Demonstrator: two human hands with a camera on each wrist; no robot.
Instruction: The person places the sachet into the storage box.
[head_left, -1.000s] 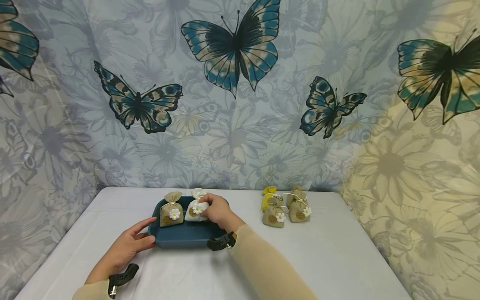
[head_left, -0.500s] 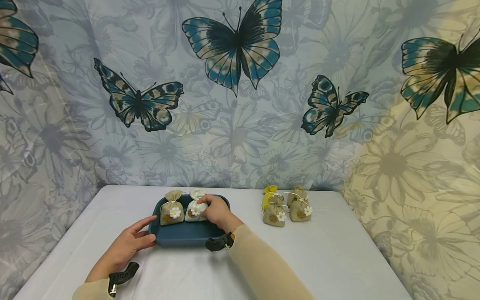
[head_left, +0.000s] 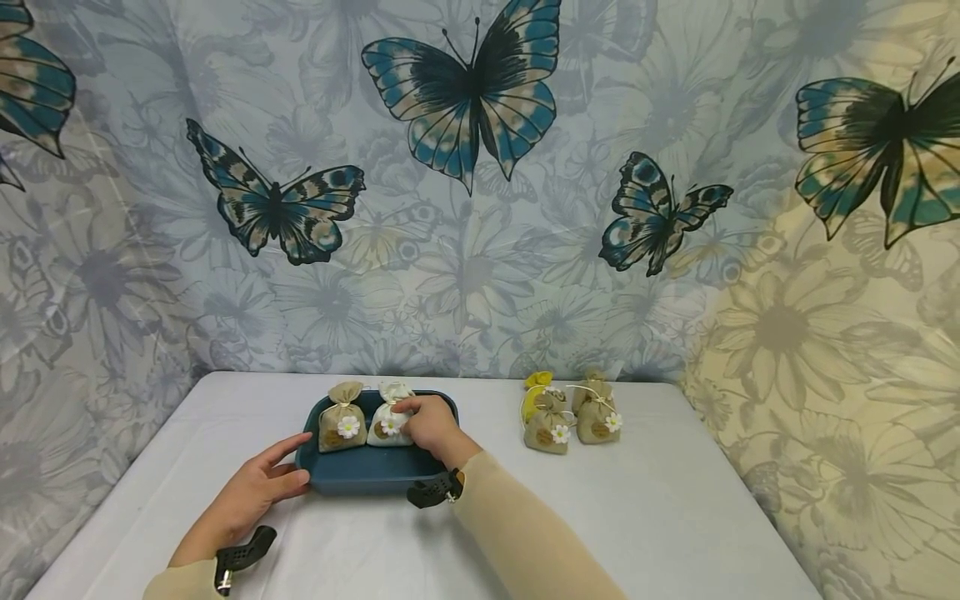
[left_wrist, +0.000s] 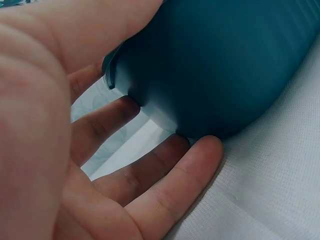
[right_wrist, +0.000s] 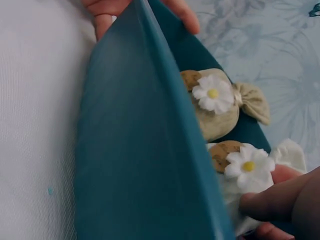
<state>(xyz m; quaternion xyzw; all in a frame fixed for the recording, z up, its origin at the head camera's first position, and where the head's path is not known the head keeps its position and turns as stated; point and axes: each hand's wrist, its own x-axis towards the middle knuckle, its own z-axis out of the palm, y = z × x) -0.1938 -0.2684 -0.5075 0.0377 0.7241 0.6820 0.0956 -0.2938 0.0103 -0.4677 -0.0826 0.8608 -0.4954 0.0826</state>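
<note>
A dark blue tray [head_left: 360, 472] lies on the white table with two small drawstring sachets standing in it. The left one is a beige sachet [head_left: 335, 414] with a white flower; beside it is a white sachet [head_left: 380, 413] with a similar flower. My right hand [head_left: 438, 430] pinches the white sachet from its right side, thumb in front in the right wrist view, where its lower part is partly hidden by the tray wall. At the tray's left end my left hand [head_left: 251, 490] rests its extended fingers [left_wrist: 175, 187] against the outer wall.
On the table to the right of the tray stands a group of sachets: a yellow sachet [head_left: 534, 402] at the back, a front beige sachet [head_left: 546, 435], and another beige sachet [head_left: 597, 421] with one more behind it. A butterfly-printed cloth [head_left: 472, 317] hangs behind the table.
My right hand and the white sachet have shifted slightly left, so the sachet sits closer to the beige one. The left hand stays at the tray's end.
</note>
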